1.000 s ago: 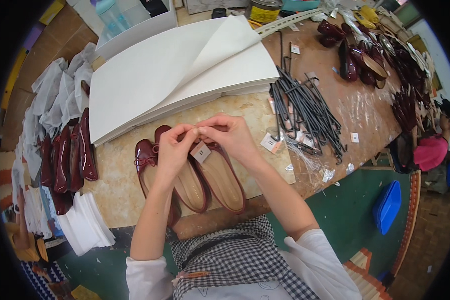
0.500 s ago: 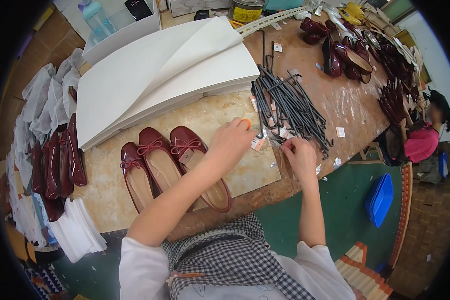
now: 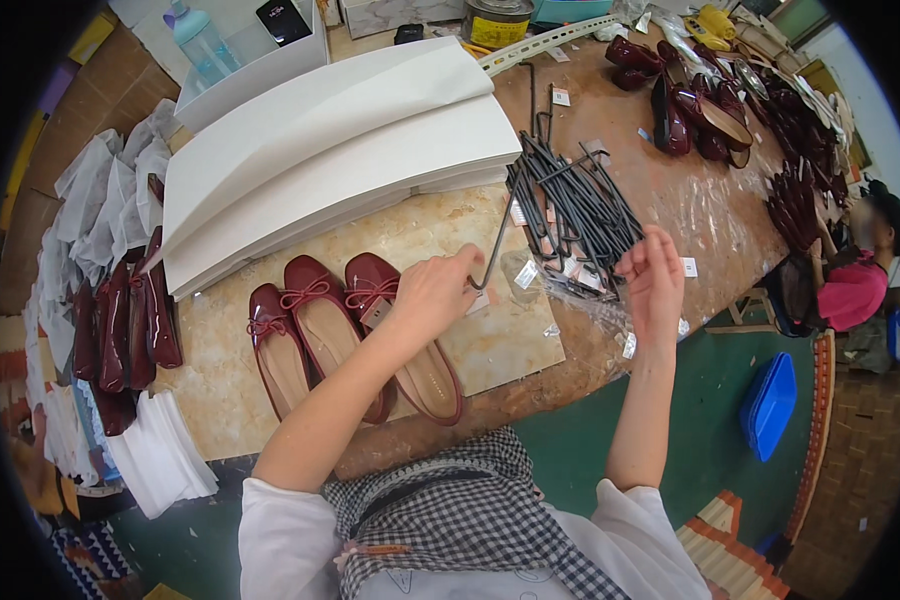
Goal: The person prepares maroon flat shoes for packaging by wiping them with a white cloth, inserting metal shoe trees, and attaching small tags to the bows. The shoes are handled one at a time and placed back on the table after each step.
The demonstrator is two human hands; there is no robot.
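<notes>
1. Your left hand is above the table, with the fingers bent and drawn close together. They meet the hooked end of one dark rod and a small tag; you cannot tell from this angle whether they grip the rod, the tag or both.
2. Your right hand is at the right edge of the rod pile, its fingers loosely curled and partly open. Whether anything is pinched between them, you cannot tell.
3. The pile of thin, dark, hooked rods lies between your hands and farther from you, with small tags and clear plastic among it.
4. Three dark red shoes with bows stand side by side in front of you, toward your left. Your left forearm crosses over the middle and right ones, and a pale tag is at the opening of the right one.
5. Beyond the shoes, you have a thick stack of white paper, its top sheet lifted in a curl.
6. More dark red shoes sit at the table's far right, and blue trays are on the green floor.
</notes>
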